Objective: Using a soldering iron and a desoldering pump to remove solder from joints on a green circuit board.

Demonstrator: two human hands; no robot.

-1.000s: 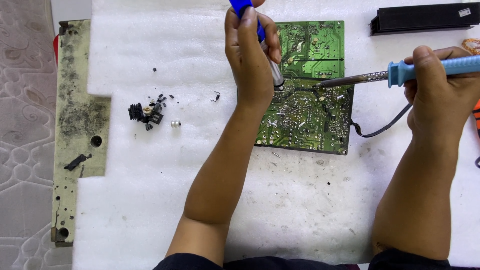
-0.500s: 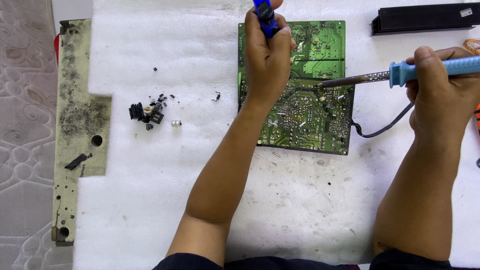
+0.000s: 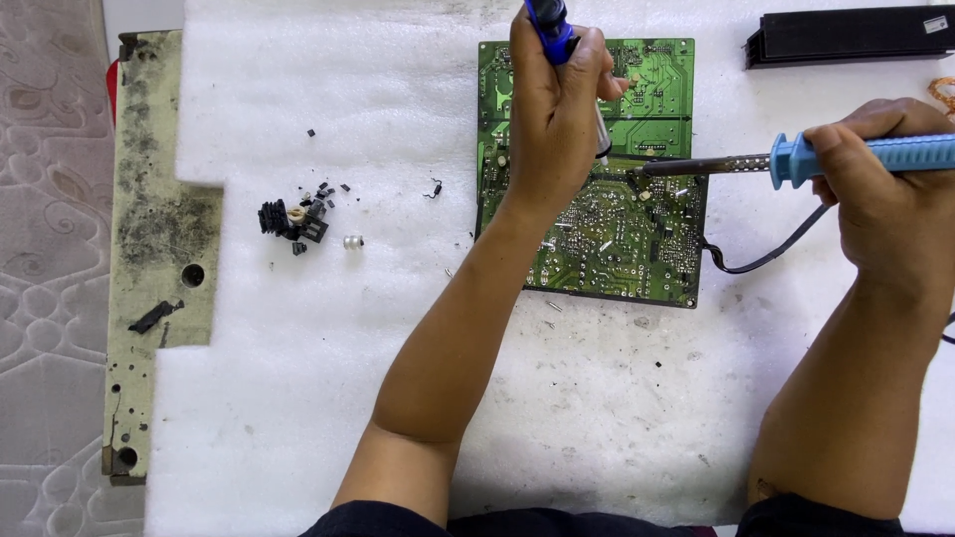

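The green rectangular circuit board (image 3: 637, 234) lies flat on white foam sheet (image 3: 398, 398). The left hand (image 3: 557, 109), above the board's middle, grips a dark-blue-handled desoldering pump (image 3: 550, 25) upright. The right hand (image 3: 880, 189), off the board's right edge, clasps a light-blue-handled soldering iron (image 3: 786, 161) lying crosswise, its tip beside the pump's nozzle.

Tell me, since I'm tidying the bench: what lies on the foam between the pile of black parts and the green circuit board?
In the head view, between the pile of black parts and the circuit board lie a small pale bead-like piece and a tiny dark wire-like component on white foam.
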